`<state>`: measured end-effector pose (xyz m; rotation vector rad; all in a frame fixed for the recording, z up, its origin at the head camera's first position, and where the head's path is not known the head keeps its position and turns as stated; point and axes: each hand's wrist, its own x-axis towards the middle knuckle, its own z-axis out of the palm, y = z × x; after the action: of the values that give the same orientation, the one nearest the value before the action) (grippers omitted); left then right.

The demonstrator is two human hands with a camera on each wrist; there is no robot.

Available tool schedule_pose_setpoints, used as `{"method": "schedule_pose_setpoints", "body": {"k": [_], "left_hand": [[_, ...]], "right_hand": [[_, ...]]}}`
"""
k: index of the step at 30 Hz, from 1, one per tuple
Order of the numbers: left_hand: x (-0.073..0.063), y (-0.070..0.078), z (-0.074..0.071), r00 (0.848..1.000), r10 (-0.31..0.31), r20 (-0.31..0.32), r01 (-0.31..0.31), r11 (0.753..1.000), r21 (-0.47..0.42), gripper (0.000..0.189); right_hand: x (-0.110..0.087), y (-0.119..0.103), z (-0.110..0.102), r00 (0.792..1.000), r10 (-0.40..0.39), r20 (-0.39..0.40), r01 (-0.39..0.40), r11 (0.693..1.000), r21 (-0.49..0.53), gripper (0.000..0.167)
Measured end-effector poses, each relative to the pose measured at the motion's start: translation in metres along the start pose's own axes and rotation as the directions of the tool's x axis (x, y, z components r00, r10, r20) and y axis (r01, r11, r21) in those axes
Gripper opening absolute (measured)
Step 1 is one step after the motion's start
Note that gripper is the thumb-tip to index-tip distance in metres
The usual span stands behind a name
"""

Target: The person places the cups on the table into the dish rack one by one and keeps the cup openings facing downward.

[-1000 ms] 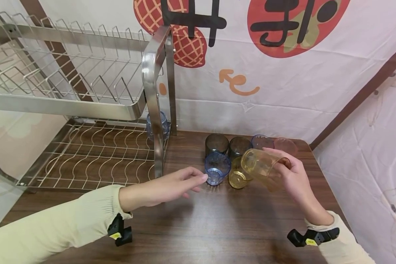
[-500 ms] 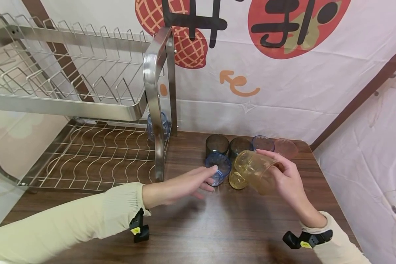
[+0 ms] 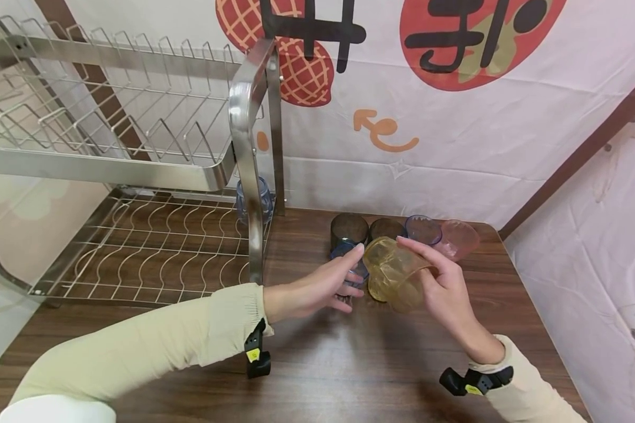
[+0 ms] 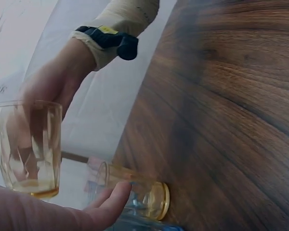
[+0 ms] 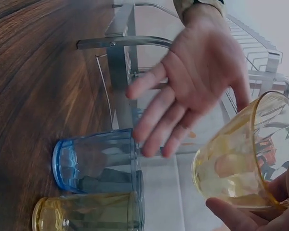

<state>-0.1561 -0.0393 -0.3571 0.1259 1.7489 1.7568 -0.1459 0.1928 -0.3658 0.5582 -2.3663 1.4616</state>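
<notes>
My right hand [image 3: 447, 288] grips a yellow drinking glass [image 3: 394, 264] near its rim, thumb and fingers around it. The glass is tilted, its base toward my left hand. My left hand [image 3: 317, 288] has its fingers spread, palm facing that glass; the right wrist view shows a gap between that hand [image 5: 197, 77] and the glass [image 5: 231, 163]. Behind the left fingers stands a blue glass [image 5: 96, 159], partly hidden in the head view. Beside it is a second yellow glass [image 5: 86, 211], upright on the table and mostly covered by the held one in the head view.
Two dark glasses [image 3: 348, 228], another blue glass [image 3: 423, 229] and a pink glass [image 3: 459, 238] stand along the wall. A two-tier metal dish rack [image 3: 249, 170] occupies the left, with a blue glass [image 3: 255, 200] on its lower tier. The wooden table [image 3: 338, 376] meets a cloth wall behind.
My left hand has moved right, from beside the blue glass to in front of it, its fingers spreading. My right hand has brought the yellow glass left toward it.
</notes>
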Motion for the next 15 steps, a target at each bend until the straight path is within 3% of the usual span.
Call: {"method": "schedule_pose_setpoints", "body": {"k": [7,15], "left_hand": [[0.011,0.005,0.005,1.000,0.016,0.025,-0.015,0.999,-0.048,0.078],[0.016,0.002,0.014,0.997,0.041,0.063,-0.036,0.995,-0.090,0.073]], "right_hand": [[-0.002,0.002,0.012,0.991,-0.136,-0.011,0.135,0.990,-0.038,0.061],[-0.005,0.005,0.023,0.981,-0.192,-0.006,0.191,0.980,-0.054,0.061]]}}
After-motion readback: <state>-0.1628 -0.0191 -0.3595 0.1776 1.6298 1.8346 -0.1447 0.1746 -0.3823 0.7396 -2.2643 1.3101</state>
